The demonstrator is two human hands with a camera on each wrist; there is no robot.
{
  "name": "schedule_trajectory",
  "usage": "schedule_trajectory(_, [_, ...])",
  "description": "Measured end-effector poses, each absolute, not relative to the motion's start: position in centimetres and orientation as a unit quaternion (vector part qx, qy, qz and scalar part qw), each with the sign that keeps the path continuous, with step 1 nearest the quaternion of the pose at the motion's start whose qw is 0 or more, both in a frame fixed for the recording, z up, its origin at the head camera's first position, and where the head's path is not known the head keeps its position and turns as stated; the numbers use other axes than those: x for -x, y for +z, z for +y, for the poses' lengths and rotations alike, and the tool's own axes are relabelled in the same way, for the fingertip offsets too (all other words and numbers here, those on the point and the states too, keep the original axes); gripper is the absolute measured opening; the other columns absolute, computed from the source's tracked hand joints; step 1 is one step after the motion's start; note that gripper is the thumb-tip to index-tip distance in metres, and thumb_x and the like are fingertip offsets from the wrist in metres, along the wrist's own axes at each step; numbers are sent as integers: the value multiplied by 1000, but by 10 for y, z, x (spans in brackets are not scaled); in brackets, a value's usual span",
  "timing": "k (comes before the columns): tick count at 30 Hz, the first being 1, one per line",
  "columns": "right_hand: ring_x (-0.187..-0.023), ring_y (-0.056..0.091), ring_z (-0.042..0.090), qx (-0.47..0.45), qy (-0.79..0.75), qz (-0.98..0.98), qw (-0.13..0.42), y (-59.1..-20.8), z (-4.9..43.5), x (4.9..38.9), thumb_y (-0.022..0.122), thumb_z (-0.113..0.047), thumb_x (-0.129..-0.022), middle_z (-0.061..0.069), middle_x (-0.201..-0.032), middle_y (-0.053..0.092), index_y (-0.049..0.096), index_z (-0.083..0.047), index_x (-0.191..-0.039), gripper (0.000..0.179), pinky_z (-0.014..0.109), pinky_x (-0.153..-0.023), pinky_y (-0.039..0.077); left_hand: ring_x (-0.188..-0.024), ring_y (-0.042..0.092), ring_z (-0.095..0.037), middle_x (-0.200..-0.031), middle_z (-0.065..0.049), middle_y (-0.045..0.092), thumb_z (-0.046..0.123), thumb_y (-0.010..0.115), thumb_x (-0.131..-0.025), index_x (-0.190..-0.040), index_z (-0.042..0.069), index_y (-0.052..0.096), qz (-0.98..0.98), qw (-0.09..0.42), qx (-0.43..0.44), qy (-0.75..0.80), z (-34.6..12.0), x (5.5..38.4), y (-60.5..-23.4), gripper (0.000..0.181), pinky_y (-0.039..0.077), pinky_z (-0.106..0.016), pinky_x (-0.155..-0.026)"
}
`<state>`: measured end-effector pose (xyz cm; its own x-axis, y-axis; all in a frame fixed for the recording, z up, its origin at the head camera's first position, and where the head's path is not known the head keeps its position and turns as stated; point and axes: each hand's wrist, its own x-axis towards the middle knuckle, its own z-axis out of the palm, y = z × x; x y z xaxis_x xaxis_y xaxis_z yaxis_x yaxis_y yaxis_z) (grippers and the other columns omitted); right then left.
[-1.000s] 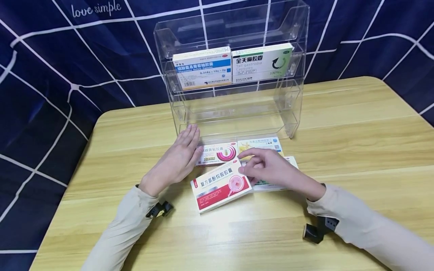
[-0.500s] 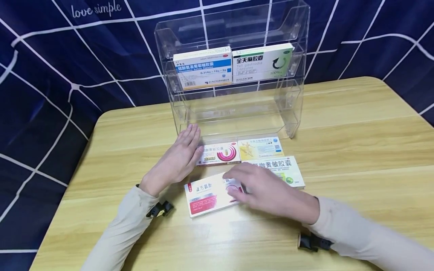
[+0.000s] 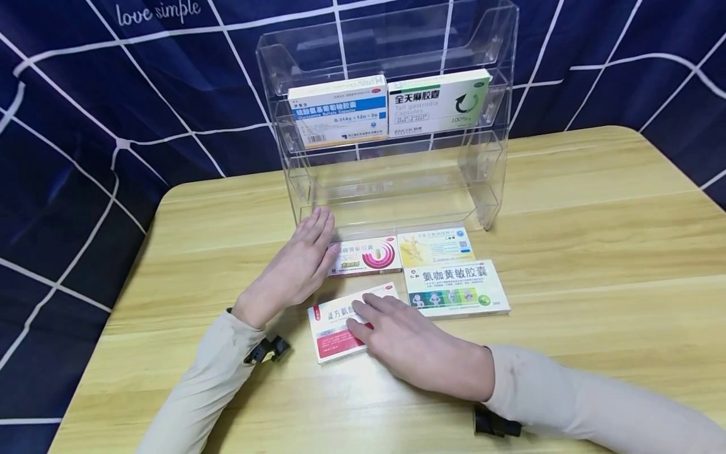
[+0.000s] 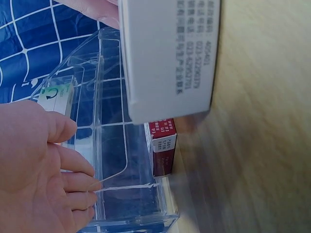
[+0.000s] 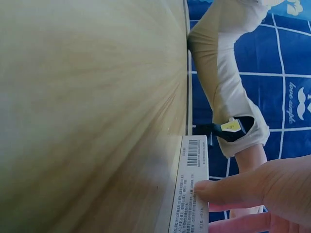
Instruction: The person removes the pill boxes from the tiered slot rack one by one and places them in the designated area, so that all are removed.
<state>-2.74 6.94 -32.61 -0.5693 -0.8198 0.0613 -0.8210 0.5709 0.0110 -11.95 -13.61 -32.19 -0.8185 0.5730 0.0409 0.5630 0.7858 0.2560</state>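
My left hand (image 3: 292,268) lies with straight fingers at the lower left of the clear acrylic rack (image 3: 397,217). Its thumb is at the left edge of a pink-ringed medicine box (image 3: 363,257); contact cannot be told. My right hand (image 3: 420,350) is over a red-and-white medicine box (image 3: 331,337), fingers and thumb loosely extended across its top and hiding part of the print. In the right wrist view the thumb (image 5: 228,190) overlaps that box's printed side (image 5: 190,174). From the left wrist, the same box's white end (image 4: 167,63) looms close.
Right of the pink-ringed box lies a yellow-and-white box (image 3: 435,246), with a green-and-white box (image 3: 459,290) in front of it. Higher in the rack stand a blue-and-white box (image 3: 340,113) and a green-arrow box (image 3: 437,104). A navy curtain (image 3: 187,75) hangs behind the wooden table (image 3: 595,252).
The red-and-white box has shifted left, off the green-and-white box. My right hand has moved left and nearer, from the box's right end to over its middle. My left hand stays put.
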Motion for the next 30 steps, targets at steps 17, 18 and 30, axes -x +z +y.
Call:
schedule_trajectory(17, [-119, 56, 33, -454, 1, -891, 19, -324, 67, 26, 63, -6, -91, 15, -125, 61, 66, -6, -120, 30, 43, -98, 49, -147, 5, -29, -157, -23, 12, 28, 28, -106, -148, -9, 20, 946, 21, -297, 131, -136, 118, -321, 57, 6, -40, -120])
schedule_trajectory(18, [-119, 56, 33, -453, 1, -891, 19, -324, 68, 26, 62, -6, -91, 15, -126, 61, 65, -6, -120, 30, 43, -98, 49, -147, 5, -29, -157, -23, 12, 28, 28, -106, -148, -9, 20, 945, 20, -298, 130, -136, 119, -321, 57, 6, -41, -120])
schedule_trajectory(30, [-113, 60, 33, -453, -2, -889, 62, -327, 68, 32, 67, -8, -87, 16, -118, 65, 68, -5, -115, 28, 41, -93, 52, -147, 5, -30, -157, -23, 12, 29, 28, -106, -148, -9, 19, 947, 20, -293, 127, -136, 118, -320, 57, 6, -40, -120])
